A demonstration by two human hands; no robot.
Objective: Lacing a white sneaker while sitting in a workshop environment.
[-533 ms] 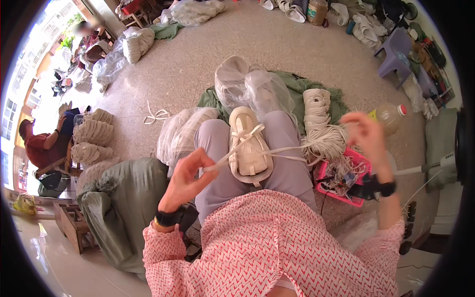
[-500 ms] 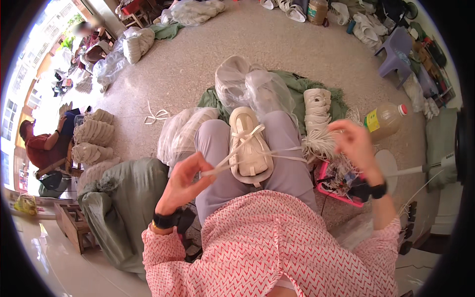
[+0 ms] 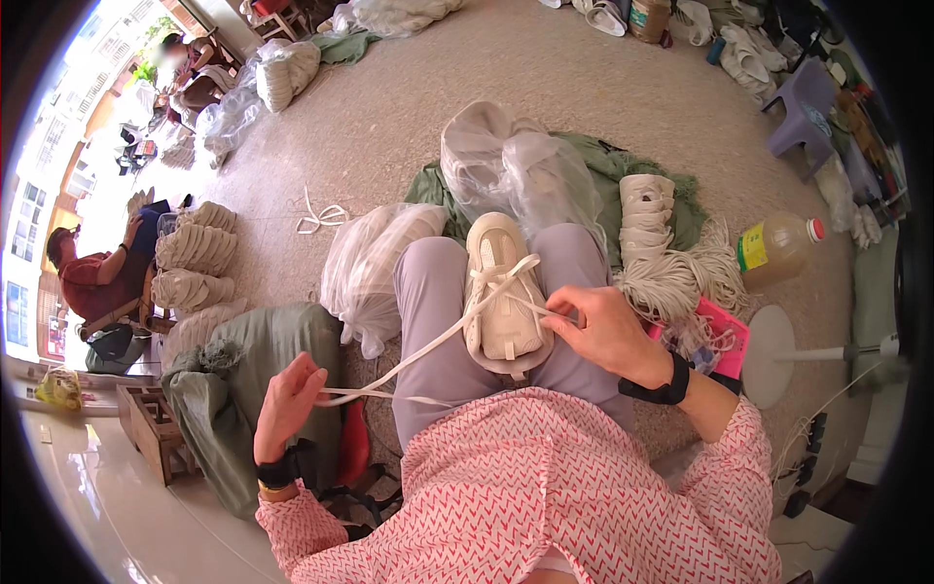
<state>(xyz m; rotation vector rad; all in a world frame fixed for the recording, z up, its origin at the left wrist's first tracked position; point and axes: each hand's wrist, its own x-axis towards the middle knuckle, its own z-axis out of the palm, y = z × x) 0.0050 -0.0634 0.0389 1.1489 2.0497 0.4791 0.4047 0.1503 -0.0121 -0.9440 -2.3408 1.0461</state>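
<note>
Gripping a flat white shoelace point(image 3: 428, 343), my left hand point(image 3: 289, 401) pinches its end; right hand point(image 3: 605, 331) pinches it at the cream sneaker point(image 3: 503, 289) on my lap.

head cam | looks steeply down | close over lap | fisheye

Cream lace-up shoe point(image 3: 506, 292) on lap, between both thighs. Flat white lace point(image 3: 428, 346) running from shoe leftward to left hand point(image 3: 289, 399). Right hand point(image 3: 603, 331) against shoe's right side. Clear plastic bag point(image 3: 375, 268) left of knees; coil of white cord point(image 3: 671, 282) right; plastic oil bottle point(image 3: 775, 248) farther right.
</note>
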